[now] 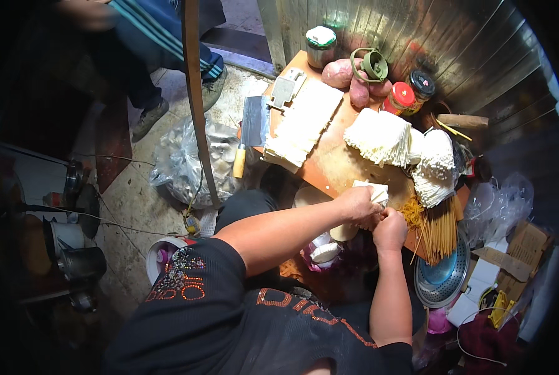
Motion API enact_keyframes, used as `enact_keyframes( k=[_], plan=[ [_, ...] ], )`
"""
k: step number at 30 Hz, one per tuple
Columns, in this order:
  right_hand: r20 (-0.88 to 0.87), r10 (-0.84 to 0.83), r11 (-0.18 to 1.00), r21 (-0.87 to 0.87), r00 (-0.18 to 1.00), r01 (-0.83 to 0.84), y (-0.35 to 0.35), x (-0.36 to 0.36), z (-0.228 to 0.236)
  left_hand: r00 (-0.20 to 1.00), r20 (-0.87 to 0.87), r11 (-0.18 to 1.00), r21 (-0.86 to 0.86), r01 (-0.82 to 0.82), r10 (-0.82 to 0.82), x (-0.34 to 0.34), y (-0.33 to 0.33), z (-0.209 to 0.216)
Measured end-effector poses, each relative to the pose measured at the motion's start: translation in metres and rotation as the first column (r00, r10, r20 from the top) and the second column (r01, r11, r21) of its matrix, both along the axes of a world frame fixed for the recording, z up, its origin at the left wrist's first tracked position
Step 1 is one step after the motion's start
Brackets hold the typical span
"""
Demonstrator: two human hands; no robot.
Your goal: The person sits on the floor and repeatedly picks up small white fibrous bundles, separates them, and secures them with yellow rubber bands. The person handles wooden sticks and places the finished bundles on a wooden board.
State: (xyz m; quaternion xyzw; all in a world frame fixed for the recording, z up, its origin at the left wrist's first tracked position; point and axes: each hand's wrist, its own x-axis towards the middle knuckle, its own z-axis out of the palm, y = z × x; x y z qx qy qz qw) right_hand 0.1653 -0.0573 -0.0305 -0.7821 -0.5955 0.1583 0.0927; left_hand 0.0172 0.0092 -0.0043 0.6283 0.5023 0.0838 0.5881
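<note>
My left hand [357,204] is closed on a small folded white sheet [373,191], which looks like tofu skin. Close against it, my right hand [390,230] has its fingers pinched together; whatever they grip is hidden. Just right of my hands lie a heap of yellow rubber bands [412,212] and a bundle of thin wooden skewers [440,232]. Beyond them, white folded pieces are piled in two bunches, one farther off [379,136] and a nearer bunch [434,167]. A flat stack of white sheets [306,122] lies on the wooden board [329,159], beside a cleaver [254,122].
Reddish tubers [359,92], a green ring-shaped object [374,65], a red-lidded jar [402,96] and a dark-lidded jar [421,84] stand along the metal wall. A metal colander [443,275] is at right. Leftward are a filled plastic bag [198,162] and another person's leg [161,37].
</note>
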Motion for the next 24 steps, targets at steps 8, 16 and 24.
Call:
enact_keyframes(
  k=[8, 16, 24],
  plan=[
    [0.02, 0.026, 0.999, 0.022, 0.999, -0.026, 0.008, 0.004, -0.011, 0.997, 0.081, 0.996, 0.085, -0.015, 0.008, 0.003, -0.001, -0.017],
    [-0.071, -0.005, 0.996, 0.087, 0.997, 0.011, 0.012, 0.005, -0.021, 0.999, 0.038, 0.997, 0.068, 0.035, -0.038, 0.002, 0.0, -0.009],
    [-0.083, 0.146, 0.988, 0.063, 0.986, -0.141, 0.016, 0.012, -0.016, 0.989, -0.058, 0.963, 0.226, 0.149, -0.139, 0.002, 0.0, -0.01]
  ],
)
